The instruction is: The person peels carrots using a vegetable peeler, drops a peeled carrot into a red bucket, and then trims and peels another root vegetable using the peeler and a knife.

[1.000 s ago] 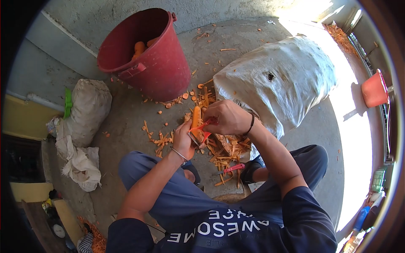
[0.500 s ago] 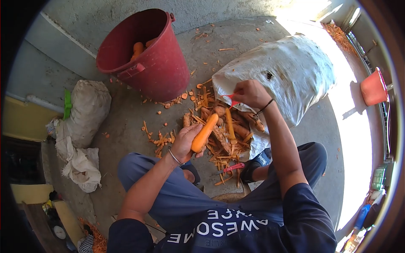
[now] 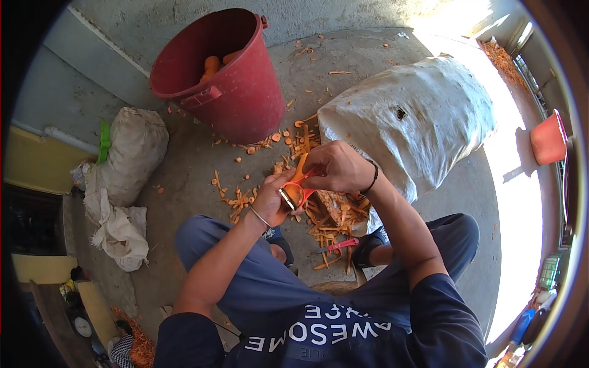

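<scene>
My left hand (image 3: pixel 270 199) is closed around an orange carrot (image 3: pixel 295 195), held above the floor between my knees. My right hand (image 3: pixel 341 167) grips a red-handled peeler (image 3: pixel 306 182); its metal blade lies against the near end of the carrot. Part of the carrot is hidden behind the peeler and my fingers. Beneath both hands spreads a heap of carrot peelings (image 3: pixel 325 230) with unpeeled carrots among it. A small knife (image 3: pixel 343 244) with a red handle lies by my foot.
A large red bucket (image 3: pixel 254 101) holding carrots stands ahead on the left. To the right a big white sack (image 3: pixel 423 116) lies with its mouth toward the heap. Another sack (image 3: pixel 136 144) rests at the left wall, and a small red bucket (image 3: pixel 548 140) is far right.
My right hand has come down and left, bringing the peeler from above the heap onto the carrot. The carrot's near end now faces the blade, and my left hand has shifted slightly up.
</scene>
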`<control>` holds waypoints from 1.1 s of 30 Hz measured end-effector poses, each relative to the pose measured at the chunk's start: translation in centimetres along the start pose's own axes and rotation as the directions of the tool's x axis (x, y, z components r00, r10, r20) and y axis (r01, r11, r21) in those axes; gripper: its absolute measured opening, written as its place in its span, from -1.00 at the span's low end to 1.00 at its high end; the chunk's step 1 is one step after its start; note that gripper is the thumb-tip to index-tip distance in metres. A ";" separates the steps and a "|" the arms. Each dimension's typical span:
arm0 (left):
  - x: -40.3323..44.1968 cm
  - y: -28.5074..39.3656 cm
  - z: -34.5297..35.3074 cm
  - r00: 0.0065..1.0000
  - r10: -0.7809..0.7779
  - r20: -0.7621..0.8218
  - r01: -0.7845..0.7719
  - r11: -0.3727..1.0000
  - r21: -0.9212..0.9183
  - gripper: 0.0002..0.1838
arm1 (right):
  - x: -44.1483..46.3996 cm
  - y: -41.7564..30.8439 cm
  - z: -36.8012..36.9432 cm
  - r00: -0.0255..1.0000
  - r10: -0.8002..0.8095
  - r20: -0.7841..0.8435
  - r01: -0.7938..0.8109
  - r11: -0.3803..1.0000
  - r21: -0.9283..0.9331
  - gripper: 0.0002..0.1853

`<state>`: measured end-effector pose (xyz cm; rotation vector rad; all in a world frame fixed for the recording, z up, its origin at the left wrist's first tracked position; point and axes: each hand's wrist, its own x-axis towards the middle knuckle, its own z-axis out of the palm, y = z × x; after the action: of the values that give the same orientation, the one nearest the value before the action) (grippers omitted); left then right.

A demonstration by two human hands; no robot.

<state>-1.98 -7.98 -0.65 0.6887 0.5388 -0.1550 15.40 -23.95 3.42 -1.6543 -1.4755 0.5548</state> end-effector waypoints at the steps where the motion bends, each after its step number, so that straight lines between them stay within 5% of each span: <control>1: -0.1 0.0 0.0 1.000 0.001 0.000 -0.001 1.000 -0.002 -0.62 | 0.0 0.1 0.0 1.000 -0.002 -0.006 0.002 1.000 0.019 -0.70; 6: -0.3 -0.2 -0.6 0.991 -0.036 0.126 0.038 0.999 -0.010 -0.62 | 0.1 -0.1 0.0 0.999 -0.025 -0.024 0.027 0.998 0.056 -0.70; 12: -0.6 -1.0 0.2 0.998 -0.025 0.057 0.029 0.997 -0.072 -0.62 | -0.1 -0.5 -0.3 0.999 -0.047 -0.017 0.048 0.997 0.066 -0.71; 18: -1.1 -0.7 0.0 0.997 0.047 0.068 -0.051 0.997 0.059 -0.65 | -0.5 1.5 -1.7 0.996 0.078 -0.039 -0.072 0.988 0.134 -0.75; 21: -1.4 -0.6 0.4 0.997 -0.002 0.077 -0.007 0.994 0.105 -0.65 | -1.4 4.4 -3.7 0.958 0.276 -0.083 -0.268 0.959 0.091 -0.76; 23: -1.1 -0.5 -0.6 0.990 -0.049 0.131 0.033 0.992 0.120 -0.64 | -2.0 6.0 -4.6 0.914 0.367 -0.174 -0.375 0.927 -0.012 -0.74; 24: -1.0 -0.4 -0.9 0.978 -0.095 0.184 0.069 0.987 0.143 -0.62 | -2.3 7.6 -5.1 0.917 0.338 -0.213 -0.386 0.887 -0.253 -0.71; 27: -1.2 -0.4 0.0 0.990 -0.073 0.116 0.059 0.991 0.121 -0.59 | -3.1 8.3 -5.8 0.859 0.415 -0.298 -0.483 0.851 -0.206 -0.70; 29: -0.1 -0.5 -0.9 0.994 -0.072 0.078 0.067 0.996 0.058 -0.58 | -2.5 6.0 -5.2 0.865 0.435 -0.249 -0.477 0.867 -0.143 -0.72; 31: 0.6 -0.9 -1.6 0.996 -0.075 0.039 0.075 0.997 -0.004 -0.57 | -1.6 3.9 -3.7 0.958 0.275 -0.087 -0.271 0.961 0.051 -0.72; 33: 1.0 -1.0 -1.7 1.000 -0.011 -0.006 0.011 1.000 0.024 -0.56 | -0.9 1.3 -1.8 0.985 0.164 -0.044 -0.163 0.986 0.030 -0.72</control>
<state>-2.12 -7.64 -2.81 0.7103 0.5474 -0.1697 17.38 -25.30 3.23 -1.7661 -1.3014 0.6184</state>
